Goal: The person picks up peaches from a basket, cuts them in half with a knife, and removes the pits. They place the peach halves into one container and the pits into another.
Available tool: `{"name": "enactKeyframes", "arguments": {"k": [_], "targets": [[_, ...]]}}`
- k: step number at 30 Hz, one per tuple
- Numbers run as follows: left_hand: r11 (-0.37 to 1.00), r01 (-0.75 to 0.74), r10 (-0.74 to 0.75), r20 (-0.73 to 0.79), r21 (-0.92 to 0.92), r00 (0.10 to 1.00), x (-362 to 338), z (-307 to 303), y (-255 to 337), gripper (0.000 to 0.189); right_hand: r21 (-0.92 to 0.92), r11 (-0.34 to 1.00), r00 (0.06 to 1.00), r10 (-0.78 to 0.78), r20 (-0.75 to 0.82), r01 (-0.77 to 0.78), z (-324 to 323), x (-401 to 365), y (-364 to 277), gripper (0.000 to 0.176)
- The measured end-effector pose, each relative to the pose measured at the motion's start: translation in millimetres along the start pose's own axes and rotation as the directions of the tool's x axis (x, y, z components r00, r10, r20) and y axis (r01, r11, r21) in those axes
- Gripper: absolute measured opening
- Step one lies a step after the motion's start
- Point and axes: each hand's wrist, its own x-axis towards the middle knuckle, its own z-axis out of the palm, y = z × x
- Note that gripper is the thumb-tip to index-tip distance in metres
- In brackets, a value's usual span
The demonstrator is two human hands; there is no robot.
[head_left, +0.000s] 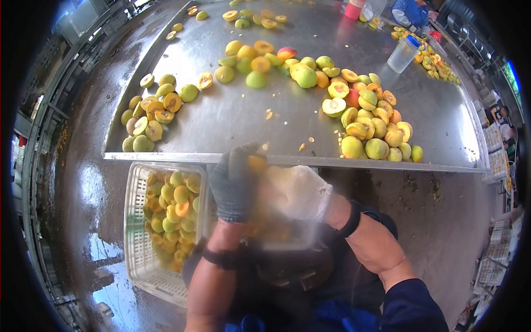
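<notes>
My left hand, in a dark grey glove, is closed around a yellow-orange peach piece just off the table's near edge. Against it, my right hand in a white glove is closed too. Its fingers are smeared and what they hold, if anything, is hidden. Left of my left hand stands a white plastic crate with many yellow-green peaches, some cut in half. Below my hands, a second pale container with yellowish contents shows blurred.
A metal table with a raised rim spans ahead. On it lie a peach pile at right, a smaller cluster at left, and loose pits. A blue-lidded clear jar stands farther back. Another person is at the far side. The floor is wet.
</notes>
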Motion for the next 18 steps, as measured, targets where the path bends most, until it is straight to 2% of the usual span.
{"name": "enactKeyframes", "arguments": {"k": [1,4,5,6,7,8,10,11,12,15,16,18], "targets": [[0.999,-0.020,0.019,0.026,0.050,0.999,0.7,-2.5,-4.0,0.023,0.028,0.999,0.999,-0.023,0.034,0.022,-2.9,0.6,2.5,0.032],[0.983,-0.130,0.110,0.151,0.130,0.982,5.5,-13.0,-7.1,0.037,0.083,0.994,0.986,0.061,0.155,-0.075,-11.2,0.8,4.9,0.033],[0.967,0.135,-0.114,0.105,-0.216,0.988,6.5,-13.0,-5.3,0.044,0.175,0.981,0.987,0.053,0.150,-0.079,-11.7,-0.6,5.0,0.035],[0.766,0.356,-0.336,0.138,-0.535,0.932,6.6,-12.1,-2.6,0.050,0.267,0.960,0.988,0.045,0.145,-0.083,-11.3,-2.0,3.7,0.037],[0.422,0.482,-0.510,0.239,-0.768,0.827,8.4,-13.1,-0.4,0.057,0.355,0.931,0.989,0.033,0.142,-0.082,-13.0,-1.0,2.1,0.040],[0.387,0.488,-0.538,0.239,-0.782,0.809,12.0,-17.1,2.5,0.062,0.336,0.927,0.960,0.074,0.269,-0.165,-22.3,-3.2,-0.9,0.048],[0.312,0.497,-0.591,0.244,-0.809,0.769,19.1,-24.6,8.8,0.073,0.145,0.957,0.896,0.173,0.410,-0.251,-27.2,-5.2,-0.4,0.048],[0.385,0.486,-0.558,0.222,-0.784,0.800,18.0,-26.2,6.3,0.070,0.041,0.958,0.853,0.231,0.468,-0.283,-28.0,-6.1,-1.5,0.048],[0.455,0.472,-0.520,0.205,-0.755,0.829,16.5,-27.4,2.9,0.067,-0.093,0.957,0.835,0.287,0.470,-0.276,-29.2,-7.3,-5.0,0.039],[0.681,0.440,-0.404,0.202,-0.585,0.892,14.0,-41.4,-7.3,0.053,-0.447,0.886,0.940,0.248,0.233,-0.123,-16.3,-13.7,4.5,0.027],[0.747,0.418,-0.357,0.219,-0.516,0.908,13.9,-45.0,-10.2,0.050,-0.401,0.915,0.983,0.117,0.142,-0.051,-8.0,-17.6,13.2,0.016],[0.762,0.410,-0.342,0.225,-0.502,0.912,12.4,-50.3,-0.1,0.044,-0.487,0.873,0.985,0.056,0.161,0.030,0.3,-22.5,20.5,0.017]]}}
